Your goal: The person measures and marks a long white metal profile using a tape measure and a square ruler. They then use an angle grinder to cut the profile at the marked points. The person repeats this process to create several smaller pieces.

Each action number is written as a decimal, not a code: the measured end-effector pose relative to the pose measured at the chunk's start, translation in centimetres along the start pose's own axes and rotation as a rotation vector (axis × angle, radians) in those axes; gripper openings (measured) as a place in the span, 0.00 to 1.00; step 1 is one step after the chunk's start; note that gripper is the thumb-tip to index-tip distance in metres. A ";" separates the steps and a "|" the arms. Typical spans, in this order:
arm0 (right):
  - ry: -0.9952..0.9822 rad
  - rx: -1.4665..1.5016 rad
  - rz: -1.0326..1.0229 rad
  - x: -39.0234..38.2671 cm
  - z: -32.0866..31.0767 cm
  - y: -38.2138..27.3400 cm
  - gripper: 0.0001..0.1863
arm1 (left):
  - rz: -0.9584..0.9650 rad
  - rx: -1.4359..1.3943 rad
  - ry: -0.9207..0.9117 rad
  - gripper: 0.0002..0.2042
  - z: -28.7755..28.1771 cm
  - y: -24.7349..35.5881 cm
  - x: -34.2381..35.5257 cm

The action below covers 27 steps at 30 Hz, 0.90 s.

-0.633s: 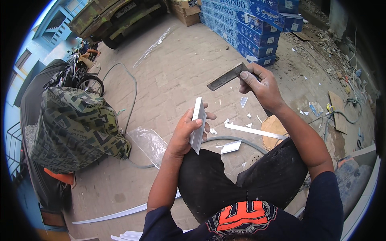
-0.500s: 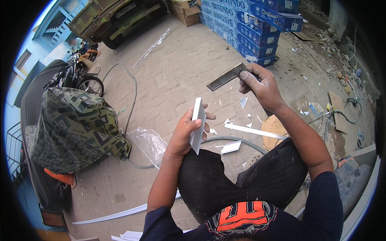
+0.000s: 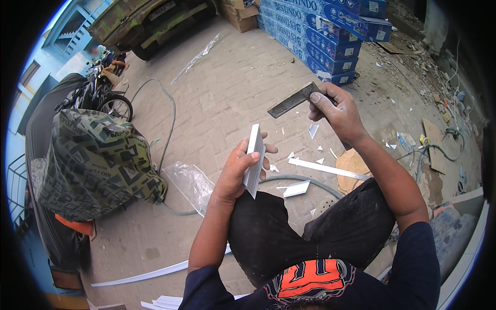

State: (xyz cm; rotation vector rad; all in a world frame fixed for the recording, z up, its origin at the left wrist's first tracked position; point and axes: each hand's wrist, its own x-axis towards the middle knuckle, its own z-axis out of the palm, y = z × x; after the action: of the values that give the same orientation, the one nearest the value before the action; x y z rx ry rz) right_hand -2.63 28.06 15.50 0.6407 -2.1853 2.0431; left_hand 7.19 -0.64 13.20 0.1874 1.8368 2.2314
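Note:
Upright in my left hand (image 3: 235, 169) is a short piece of white ribbed moulding (image 3: 253, 163), with the thumb across its face and the fingers behind it. Farther out and to the right, my right hand (image 3: 336, 111) pinches a dark, flat carpenter's square (image 3: 292, 100) near its corner. One leg of the square points left; the other runs down behind the hand, mostly hidden. The square and the moulding are apart.
A long white strip (image 3: 325, 168) and a white offcut (image 3: 296, 189) lie on the paving among several scraps. A hose (image 3: 172, 113) crosses the ground. Blue boxes (image 3: 330, 46) are stacked ahead, and a covered heap (image 3: 98, 165) stands left. A truck (image 3: 150, 26) is beyond.

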 end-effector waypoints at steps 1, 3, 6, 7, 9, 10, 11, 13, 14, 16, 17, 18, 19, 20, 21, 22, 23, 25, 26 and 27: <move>0.000 -0.006 0.002 0.0 0.0 0.0 0.12 | -0.001 -0.001 0.001 0.45 -0.1 -0.1 0.0; 0.001 -0.015 0.004 0.0 0.1 -0.1 0.12 | -0.002 -0.002 0.003 0.45 -0.1 -0.1 0.0; -0.015 -0.028 -0.013 0.0 -0.1 0.3 0.12 | -0.003 -0.008 -0.011 0.45 -0.2 0.0 0.0; -0.013 -0.027 -0.011 0.1 -0.1 0.2 0.12 | 0.001 -0.009 -0.013 0.45 -0.2 0.0 0.0; -0.010 -0.020 0.000 0.0 0.1 0.1 0.12 | 0.000 -0.010 -0.010 0.45 -0.3 -0.1 -0.1; -0.008 -0.021 0.001 0.0 0.1 0.2 0.12 | -0.003 -0.008 -0.007 0.45 -0.3 0.0 -0.1; -0.004 -0.024 0.001 0.0 0.2 0.1 0.12 | -0.005 -0.007 -0.005 0.45 -0.2 0.0 -0.1; -0.005 -0.029 0.000 0.0 0.1 0.1 0.12 | -0.007 -0.010 -0.003 0.45 -0.2 0.0 -0.2; -0.010 -0.031 0.000 0.0 0.1 0.2 0.12 | -0.007 -0.013 -0.001 0.45 -0.2 0.0 -0.2; -0.013 -0.033 -0.001 0.0 0.1 0.2 0.12 | -0.008 -0.018 0.000 0.45 -0.2 0.0 -0.2; -0.012 -0.034 -0.001 0.0 0.2 0.1 0.12 | -0.008 -0.020 -0.001 0.45 -0.2 0.0 -0.2; -0.012 -0.035 -0.001 0.0 0.2 0.1 0.12 | -0.008 -0.021 -0.002 0.45 -0.2 0.1 -0.2; -0.013 -0.031 -0.002 0.0 0.2 0.1 0.12 | -0.006 -0.023 -0.004 0.45 -0.2 0.1 -0.2; -0.013 -0.028 -0.001 0.0 0.2 0.1 0.12 | -0.005 -0.026 -0.007 0.45 -0.2 0.1 -0.2; -0.014 -0.025 -0.001 0.0 0.2 0.1 0.12 | -0.004 -0.029 -0.009 0.45 -0.1 0.1 -0.2; -0.010 -0.025 -0.003 0.0 0.2 0.2 0.12 | -0.004 -0.028 -0.011 0.45 -0.1 0.1 -0.2; -0.007 -0.024 -0.004 -0.1 0.2 0.2 0.12 | -0.004 -0.027 -0.013 0.45 -0.2 0.1 -0.2; -0.003 -0.019 -0.004 -0.1 0.2 0.2 0.12 | -0.005 -0.026 -0.016 0.45 -0.1 0.1 -0.2; -0.001 -0.014 -0.003 -0.1 0.2 0.3 0.12 | -0.005 -0.026 -0.018 0.45 -0.1 0.1 -0.2; 0.000 -0.009 -0.002 -0.1 0.2 0.3 0.12 | -0.005 -0.027 -0.020 0.45 0.0 0.1 -0.2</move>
State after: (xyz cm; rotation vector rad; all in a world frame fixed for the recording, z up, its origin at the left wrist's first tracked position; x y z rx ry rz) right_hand -2.63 27.87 15.17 0.6414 -2.1922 2.0309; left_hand 7.41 -0.73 13.30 0.1992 1.7946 2.2412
